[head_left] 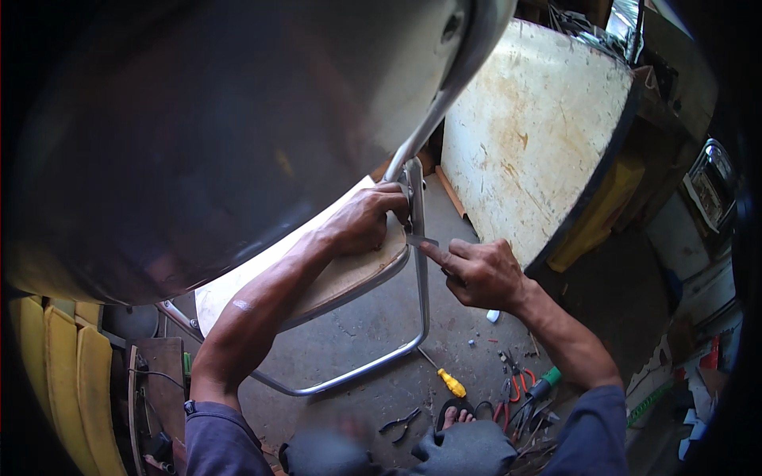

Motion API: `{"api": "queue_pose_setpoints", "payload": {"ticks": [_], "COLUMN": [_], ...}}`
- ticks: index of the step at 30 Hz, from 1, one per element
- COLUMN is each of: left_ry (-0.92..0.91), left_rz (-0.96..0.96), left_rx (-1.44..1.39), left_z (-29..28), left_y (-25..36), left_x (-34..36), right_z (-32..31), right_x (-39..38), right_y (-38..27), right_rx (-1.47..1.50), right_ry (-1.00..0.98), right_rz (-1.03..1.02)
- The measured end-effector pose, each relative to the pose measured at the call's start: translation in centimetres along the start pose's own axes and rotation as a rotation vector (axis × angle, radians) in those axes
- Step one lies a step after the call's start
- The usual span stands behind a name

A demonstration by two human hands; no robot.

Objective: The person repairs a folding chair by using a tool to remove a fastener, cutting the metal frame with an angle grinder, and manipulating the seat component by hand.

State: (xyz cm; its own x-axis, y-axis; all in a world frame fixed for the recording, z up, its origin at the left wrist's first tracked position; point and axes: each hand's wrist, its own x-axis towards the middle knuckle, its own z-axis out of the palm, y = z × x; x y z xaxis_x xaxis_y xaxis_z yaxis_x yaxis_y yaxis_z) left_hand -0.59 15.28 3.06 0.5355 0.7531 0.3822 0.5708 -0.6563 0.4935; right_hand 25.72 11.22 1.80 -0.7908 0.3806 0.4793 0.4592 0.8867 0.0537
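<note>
A chair with a silver tube frame stands in front of me, its dark, shiny backrest filling the upper left. Its pale seat board has a worn front edge. My left hand rests on the seat's corner beside the frame joint. Those fingers are curled, and what lies within them is hidden. Closed around a thin, flat metal blade is my right hand, its index finger stretched along it. The blade's tip reaches the seat's edge by the tube, just below my left hand.
On the floor lie a yellow-handled screwdriver, dark pliers, red-handled pliers and a green-handled tool. A stained white tabletop stands beyond the chair. Yellow foam pads are stacked at the left.
</note>
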Motion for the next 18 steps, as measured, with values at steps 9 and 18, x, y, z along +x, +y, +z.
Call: {"api": "queue_pose_setpoints", "payload": {"ticks": [9, 18], "left_ry": [-0.020, -0.034], "left_rz": [-0.036, -0.023], "left_rx": [-0.059, -0.043], "left_z": [-0.7, -0.5], "left_y": [-0.1, 0.1], "left_x": [0.1, 0.6], "right_z": [0.4, 1.6], "right_x": [1.4, 2.4], "right_y": [2.5, 3.8], "right_rx": [0.144, 0.169], "right_ry": [-0.050, -0.055], "right_rz": [-0.134, -0.206]}}
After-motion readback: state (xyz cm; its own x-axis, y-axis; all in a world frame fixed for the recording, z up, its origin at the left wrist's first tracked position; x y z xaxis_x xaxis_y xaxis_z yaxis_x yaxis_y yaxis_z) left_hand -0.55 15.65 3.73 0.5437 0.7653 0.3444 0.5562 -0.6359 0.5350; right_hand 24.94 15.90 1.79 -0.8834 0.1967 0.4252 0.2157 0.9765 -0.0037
